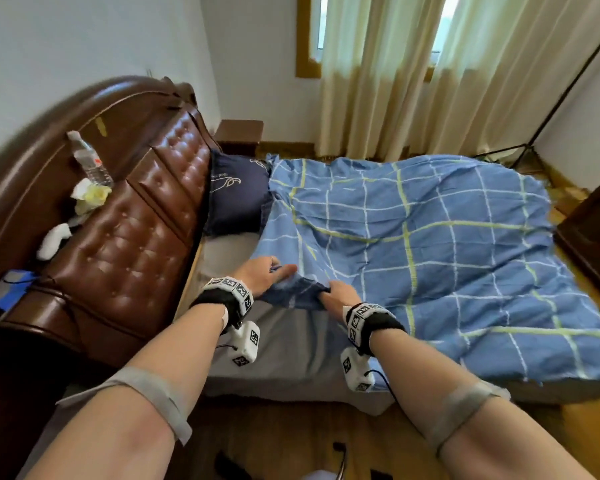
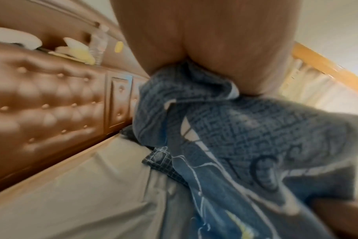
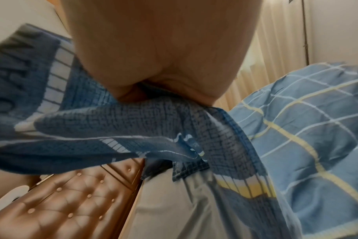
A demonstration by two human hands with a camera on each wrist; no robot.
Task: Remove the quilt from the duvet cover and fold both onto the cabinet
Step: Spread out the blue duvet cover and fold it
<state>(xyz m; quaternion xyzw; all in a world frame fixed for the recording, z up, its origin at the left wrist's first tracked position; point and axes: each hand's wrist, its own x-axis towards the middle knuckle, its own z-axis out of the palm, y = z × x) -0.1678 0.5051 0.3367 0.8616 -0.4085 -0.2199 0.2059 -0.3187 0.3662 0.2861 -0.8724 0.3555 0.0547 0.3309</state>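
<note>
A blue checked duvet cover [image 1: 430,244] with the quilt inside lies spread over the bed. Its near left corner is turned back, showing a darker blue patterned underside [image 1: 291,292]. My left hand [image 1: 267,275] grips that corner from the left and my right hand [image 1: 336,296] grips it from the right, both close together. In the left wrist view the dark fabric [image 2: 225,129] is bunched in the palm. In the right wrist view the same fabric [image 3: 153,122] is clamped under the fingers. The quilt itself is hidden.
A brown padded headboard [image 1: 146,237] stands at the left, with a water bottle [image 1: 89,159] and tissues on its ledge. A navy pillow [image 1: 236,195] lies at the bed's head. A grey sheet [image 1: 291,344] covers the mattress. Dark cabinet [image 1: 593,237] at right, curtains behind.
</note>
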